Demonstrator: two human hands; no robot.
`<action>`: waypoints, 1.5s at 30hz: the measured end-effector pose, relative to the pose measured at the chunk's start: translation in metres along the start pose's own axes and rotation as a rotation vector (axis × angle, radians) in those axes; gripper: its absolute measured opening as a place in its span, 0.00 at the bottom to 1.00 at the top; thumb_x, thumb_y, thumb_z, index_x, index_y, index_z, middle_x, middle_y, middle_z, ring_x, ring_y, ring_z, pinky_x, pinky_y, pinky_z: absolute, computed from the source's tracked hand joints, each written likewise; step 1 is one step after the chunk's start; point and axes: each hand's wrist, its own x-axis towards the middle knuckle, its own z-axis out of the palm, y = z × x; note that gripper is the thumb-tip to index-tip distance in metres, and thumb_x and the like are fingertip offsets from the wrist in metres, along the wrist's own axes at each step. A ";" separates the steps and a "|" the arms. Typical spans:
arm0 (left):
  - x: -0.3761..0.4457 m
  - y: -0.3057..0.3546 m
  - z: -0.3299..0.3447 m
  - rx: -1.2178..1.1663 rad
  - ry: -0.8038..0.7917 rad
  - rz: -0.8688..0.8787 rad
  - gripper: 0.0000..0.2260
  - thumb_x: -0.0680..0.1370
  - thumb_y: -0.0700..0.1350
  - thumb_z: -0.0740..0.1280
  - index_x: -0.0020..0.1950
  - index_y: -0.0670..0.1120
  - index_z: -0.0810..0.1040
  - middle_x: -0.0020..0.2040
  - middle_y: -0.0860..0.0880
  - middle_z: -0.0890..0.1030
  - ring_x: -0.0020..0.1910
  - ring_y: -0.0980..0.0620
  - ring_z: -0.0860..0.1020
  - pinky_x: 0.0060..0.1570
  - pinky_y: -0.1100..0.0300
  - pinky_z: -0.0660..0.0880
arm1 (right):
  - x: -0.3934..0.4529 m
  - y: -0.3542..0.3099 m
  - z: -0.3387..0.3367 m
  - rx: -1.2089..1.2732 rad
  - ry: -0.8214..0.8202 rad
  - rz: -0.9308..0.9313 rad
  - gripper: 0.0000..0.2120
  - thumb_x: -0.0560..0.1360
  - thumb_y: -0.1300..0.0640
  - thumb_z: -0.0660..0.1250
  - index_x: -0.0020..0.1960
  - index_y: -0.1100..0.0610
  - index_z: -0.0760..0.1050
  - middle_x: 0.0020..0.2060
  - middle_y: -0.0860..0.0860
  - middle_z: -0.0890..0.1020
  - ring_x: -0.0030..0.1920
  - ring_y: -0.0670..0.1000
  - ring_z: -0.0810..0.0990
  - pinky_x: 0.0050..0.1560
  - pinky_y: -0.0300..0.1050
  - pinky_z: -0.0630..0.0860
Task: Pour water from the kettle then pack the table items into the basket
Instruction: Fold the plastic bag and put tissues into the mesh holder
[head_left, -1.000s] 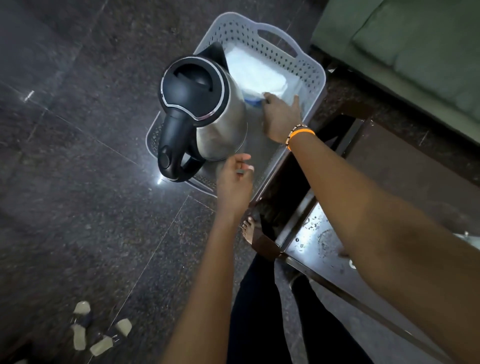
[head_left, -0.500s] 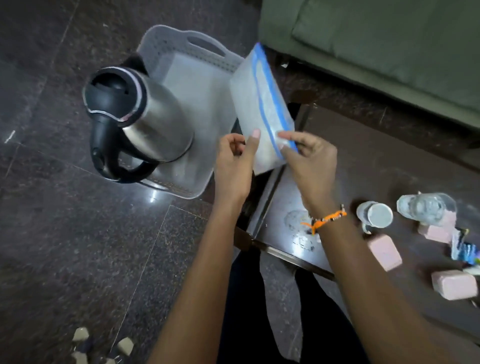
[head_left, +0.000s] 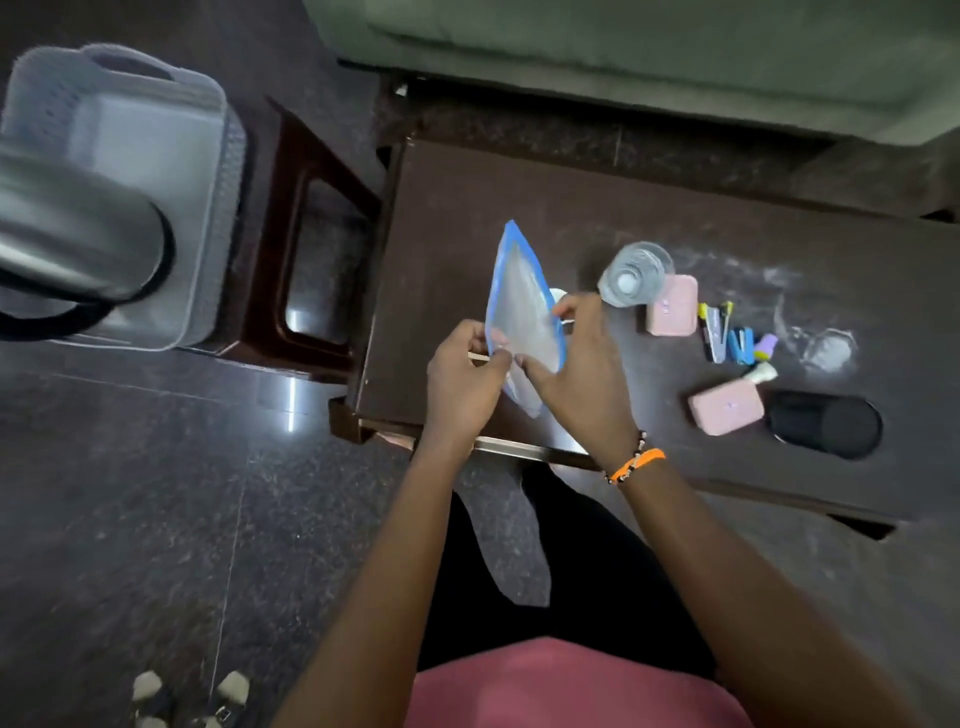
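A clear zip bag with a blue edge (head_left: 519, 306) stands upright over the dark table (head_left: 467, 218). My left hand (head_left: 465, 379) pinches its lower left edge and my right hand (head_left: 576, 369) grips its right side. The steel kettle (head_left: 72, 234) sits blurred in the grey basket (head_left: 156, 140) at the far left. On the table lie a glass (head_left: 634, 273), two pink boxes (head_left: 672, 306) (head_left: 724, 408), small coloured clips (head_left: 727, 338), a little bottle (head_left: 761, 374) and a black cylinder (head_left: 826, 423). A white cup is mostly hidden behind the bag.
A dark wooden stool frame (head_left: 306, 234) stands between the basket and the table. A green sofa (head_left: 649, 47) runs along the back. Sandals (head_left: 192, 696) lie on the dark stone floor at the bottom left. Water marks (head_left: 826, 348) show on the table's right part.
My right hand lifted the zip bag out of the basket and carried it right, over the table. My left hand joined it on the bag. The view swung right.
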 end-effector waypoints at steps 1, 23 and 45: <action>-0.006 0.000 0.012 0.018 -0.007 0.002 0.08 0.72 0.39 0.65 0.38 0.51 0.75 0.37 0.52 0.79 0.37 0.55 0.77 0.43 0.55 0.75 | -0.003 0.006 -0.012 0.033 0.011 0.014 0.18 0.67 0.64 0.69 0.53 0.61 0.66 0.46 0.50 0.72 0.44 0.56 0.76 0.48 0.53 0.75; -0.058 0.027 0.095 0.080 0.089 0.263 0.01 0.74 0.40 0.66 0.44 0.44 0.77 0.35 0.56 0.77 0.33 0.60 0.73 0.33 0.71 0.71 | -0.014 0.039 -0.102 -0.178 -0.262 0.167 0.16 0.76 0.66 0.56 0.61 0.64 0.74 0.61 0.60 0.76 0.61 0.60 0.74 0.61 0.48 0.69; -0.062 0.018 0.101 0.219 0.119 0.254 0.03 0.73 0.37 0.64 0.43 0.44 0.74 0.34 0.56 0.73 0.31 0.62 0.72 0.32 0.77 0.67 | -0.013 0.064 -0.083 -0.105 -0.053 0.139 0.09 0.71 0.64 0.64 0.49 0.60 0.81 0.50 0.54 0.84 0.51 0.53 0.80 0.52 0.43 0.71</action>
